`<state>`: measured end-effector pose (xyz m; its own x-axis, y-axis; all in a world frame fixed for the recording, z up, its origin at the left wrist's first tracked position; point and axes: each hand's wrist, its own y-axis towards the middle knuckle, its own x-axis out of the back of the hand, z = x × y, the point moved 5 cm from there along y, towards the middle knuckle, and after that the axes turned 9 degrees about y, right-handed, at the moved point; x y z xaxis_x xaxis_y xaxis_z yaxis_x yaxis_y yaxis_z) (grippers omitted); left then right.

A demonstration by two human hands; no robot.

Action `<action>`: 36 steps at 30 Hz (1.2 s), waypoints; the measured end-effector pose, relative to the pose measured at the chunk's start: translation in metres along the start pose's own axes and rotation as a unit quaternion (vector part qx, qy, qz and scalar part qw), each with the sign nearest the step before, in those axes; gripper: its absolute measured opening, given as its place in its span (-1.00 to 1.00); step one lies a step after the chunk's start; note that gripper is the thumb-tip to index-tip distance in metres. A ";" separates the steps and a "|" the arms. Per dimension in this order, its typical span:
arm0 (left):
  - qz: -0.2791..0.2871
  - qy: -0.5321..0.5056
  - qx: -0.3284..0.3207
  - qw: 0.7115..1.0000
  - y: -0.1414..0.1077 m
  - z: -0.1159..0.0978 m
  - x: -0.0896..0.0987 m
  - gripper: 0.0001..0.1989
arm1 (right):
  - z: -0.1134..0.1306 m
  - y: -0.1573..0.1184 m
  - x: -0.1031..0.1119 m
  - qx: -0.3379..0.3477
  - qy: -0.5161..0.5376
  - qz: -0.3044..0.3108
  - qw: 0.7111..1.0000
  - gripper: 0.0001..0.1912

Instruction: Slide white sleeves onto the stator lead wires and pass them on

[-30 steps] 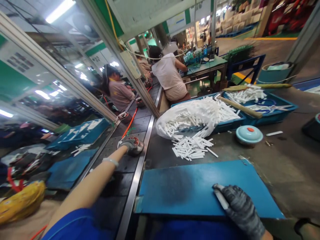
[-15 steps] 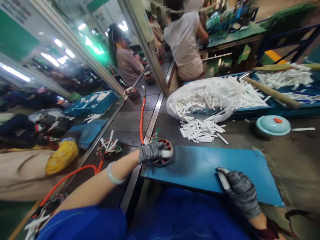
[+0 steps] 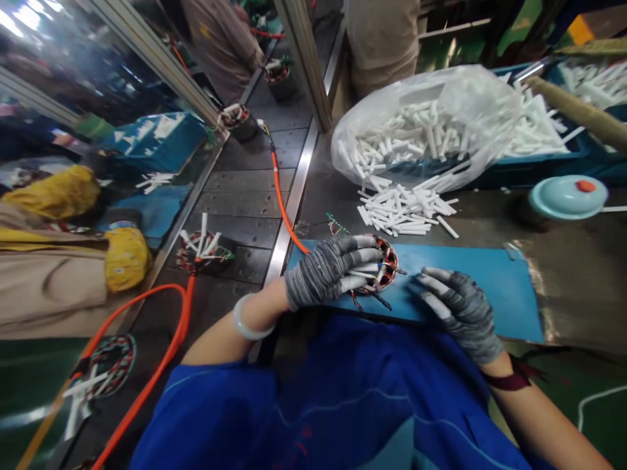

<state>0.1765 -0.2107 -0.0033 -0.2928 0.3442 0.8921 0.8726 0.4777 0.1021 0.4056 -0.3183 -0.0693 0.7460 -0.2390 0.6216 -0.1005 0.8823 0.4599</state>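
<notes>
My left hand point(image 3: 337, 269), in a grey glove with white fingertips, grips a motor stator point(image 3: 389, 264) on the blue mat point(image 3: 482, 281). Its fingers lie across the stator's top and cover part of the windings. White tubes show between the fingers, and dark lead ends stick out toward my body. Just right of the stator, my right hand point(image 3: 458, 310) hovers over the mat, gloved the same way. Its fingers are parted and hold nothing that I can see. Behind the mat lies a loose pile of white tubes point(image 3: 409, 207).
A clear plastic bag point(image 3: 350, 127) of white tubes leans over a blue crate point(image 3: 504, 171). To its right stands a container with a pale blue lid point(image 3: 563, 196). On the left, the conveyor point(image 3: 245, 202) carries other stators and an orange cable point(image 3: 279, 189). A co-worker's yellow sleeve point(image 3: 126, 258) is beyond.
The stator has moved right, from the conveyor side onto the mat, with my left hand on it. My right hand has come closer to it. My view has tilted down.
</notes>
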 end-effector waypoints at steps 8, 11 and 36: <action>0.038 0.104 0.076 0.991 0.004 -0.002 -0.005 -0.58 | -0.006 0.055 -0.014 -0.028 0.271 0.082 0.959 -0.58; -0.031 0.062 0.061 0.996 -0.003 0.000 0.000 -0.60 | -0.005 0.062 -0.022 0.001 0.330 0.154 0.931 -0.56; -0.033 -0.090 0.161 0.982 -0.022 0.017 -0.013 -0.61 | 0.012 0.118 -0.061 -0.142 0.407 0.314 0.846 -0.64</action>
<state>0.1542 -0.2116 -0.0246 -0.4343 0.4273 0.7929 0.6889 0.7247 -0.0132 0.3402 -0.2044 -0.0459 0.8215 0.5701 -0.0096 -0.5699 0.8206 -0.0424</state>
